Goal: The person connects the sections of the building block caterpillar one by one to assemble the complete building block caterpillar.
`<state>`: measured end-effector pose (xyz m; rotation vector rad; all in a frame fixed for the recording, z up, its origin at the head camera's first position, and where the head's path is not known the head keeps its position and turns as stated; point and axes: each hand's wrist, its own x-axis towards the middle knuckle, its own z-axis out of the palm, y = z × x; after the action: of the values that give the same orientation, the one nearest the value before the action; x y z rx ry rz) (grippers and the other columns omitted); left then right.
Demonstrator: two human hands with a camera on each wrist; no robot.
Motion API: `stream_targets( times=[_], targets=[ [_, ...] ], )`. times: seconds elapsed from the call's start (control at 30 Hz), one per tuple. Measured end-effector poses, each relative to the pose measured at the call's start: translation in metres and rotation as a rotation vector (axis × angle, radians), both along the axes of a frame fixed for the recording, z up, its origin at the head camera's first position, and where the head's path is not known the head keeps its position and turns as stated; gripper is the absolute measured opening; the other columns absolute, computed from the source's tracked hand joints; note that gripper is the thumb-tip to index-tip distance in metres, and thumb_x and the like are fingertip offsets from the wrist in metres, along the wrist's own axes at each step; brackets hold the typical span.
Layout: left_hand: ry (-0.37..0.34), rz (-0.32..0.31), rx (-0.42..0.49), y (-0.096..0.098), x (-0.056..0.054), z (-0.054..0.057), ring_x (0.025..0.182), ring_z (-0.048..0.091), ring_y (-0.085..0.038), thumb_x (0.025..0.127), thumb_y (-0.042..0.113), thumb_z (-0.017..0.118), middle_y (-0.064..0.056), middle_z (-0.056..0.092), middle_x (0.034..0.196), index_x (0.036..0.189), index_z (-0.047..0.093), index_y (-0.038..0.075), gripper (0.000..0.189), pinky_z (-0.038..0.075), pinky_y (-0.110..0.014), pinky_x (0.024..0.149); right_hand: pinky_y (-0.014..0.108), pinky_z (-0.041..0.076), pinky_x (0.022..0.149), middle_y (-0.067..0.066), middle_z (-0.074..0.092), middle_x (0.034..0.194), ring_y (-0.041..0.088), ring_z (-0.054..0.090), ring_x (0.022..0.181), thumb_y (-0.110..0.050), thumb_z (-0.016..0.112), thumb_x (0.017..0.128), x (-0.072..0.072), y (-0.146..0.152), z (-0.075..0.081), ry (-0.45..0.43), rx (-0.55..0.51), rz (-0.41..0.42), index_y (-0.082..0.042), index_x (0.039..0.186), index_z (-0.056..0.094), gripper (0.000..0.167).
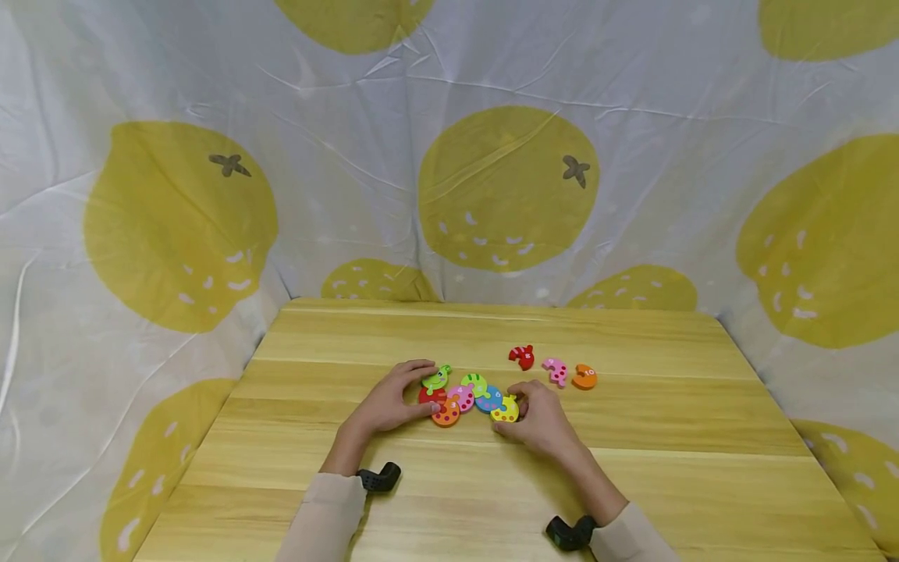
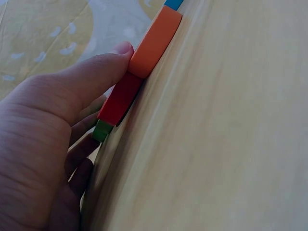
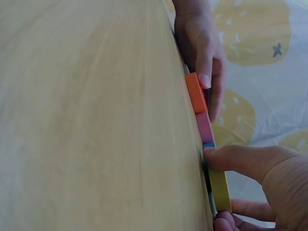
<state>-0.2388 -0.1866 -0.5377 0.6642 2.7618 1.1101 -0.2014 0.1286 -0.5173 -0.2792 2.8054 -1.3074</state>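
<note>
Joined wooden caterpillar puzzle pieces lie in a winding chain on the table. At its left end is a green head piece (image 1: 435,380) with a face, followed by red (image 1: 431,396), orange (image 1: 445,414), pink (image 1: 461,396), light green (image 1: 474,385) and blue (image 1: 488,400) pieces. My left hand (image 1: 389,396) holds this end, its thumb on the orange piece and its fingers around the head's far side. At the right end my right hand (image 1: 542,420) pinches a yellow piece (image 1: 504,410) between thumb and fingers. In the right wrist view this yellow piece (image 3: 220,188) sits against the blue one.
Beyond my right hand lie three loose pieces: a red one (image 1: 522,357) marked 8, a pink one (image 1: 556,371) and an orange one (image 1: 584,377) marked 10. A lemon-print cloth (image 1: 351,179) hangs behind and beside the wooden table (image 1: 674,484).
</note>
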Motion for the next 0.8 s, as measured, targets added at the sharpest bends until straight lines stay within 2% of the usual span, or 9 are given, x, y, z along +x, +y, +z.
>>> stream_targets(
  times=[0.37,0.53,0.67,0.8],
  targets=[
    [0.0,0.007,0.0,0.0,-0.001,0.0,0.153,0.035,-0.025,0.087,0.048,0.081,0.004,0.043,0.16,0.149,0.056,0.024,0.071,0.033,-0.054,0.123,0.023,0.042,0.063,0.002,0.057,0.091,0.014,0.05,0.077,-0.033,0.099,0.067,-0.002,0.0,-0.005,0.014,0.042,0.002,-0.005,0.118,0.071,0.065],
    [0.003,0.009,0.011,0.003,0.001,0.001,0.151,0.036,-0.028,0.087,0.05,0.081,0.001,0.045,0.159,0.149,0.057,0.022,0.072,0.034,-0.056,0.122,0.024,0.047,0.064,0.003,0.061,0.09,0.015,0.054,0.076,-0.037,0.098,0.067,-0.005,0.008,-0.005,0.004,-0.02,0.025,-0.003,0.121,0.071,0.07],
    [0.0,0.014,0.006,0.005,0.002,0.001,0.151,0.037,-0.029,0.087,0.049,0.081,0.001,0.045,0.159,0.149,0.057,0.022,0.072,0.034,-0.056,0.122,0.024,0.05,0.067,0.006,0.065,0.096,0.016,0.058,0.08,-0.035,0.093,0.076,-0.014,0.019,-0.003,0.008,-0.06,0.043,-0.002,0.124,0.07,0.063],
    [0.015,0.028,-0.008,0.004,0.002,0.001,0.15,0.038,-0.027,0.087,0.048,0.081,0.002,0.046,0.158,0.148,0.057,0.024,0.07,0.035,-0.055,0.122,0.024,0.051,0.072,0.009,0.067,0.106,0.016,0.059,0.084,-0.031,0.083,0.089,-0.031,0.03,0.0,0.044,-0.037,0.086,-0.003,0.127,0.069,0.049]
  ],
)
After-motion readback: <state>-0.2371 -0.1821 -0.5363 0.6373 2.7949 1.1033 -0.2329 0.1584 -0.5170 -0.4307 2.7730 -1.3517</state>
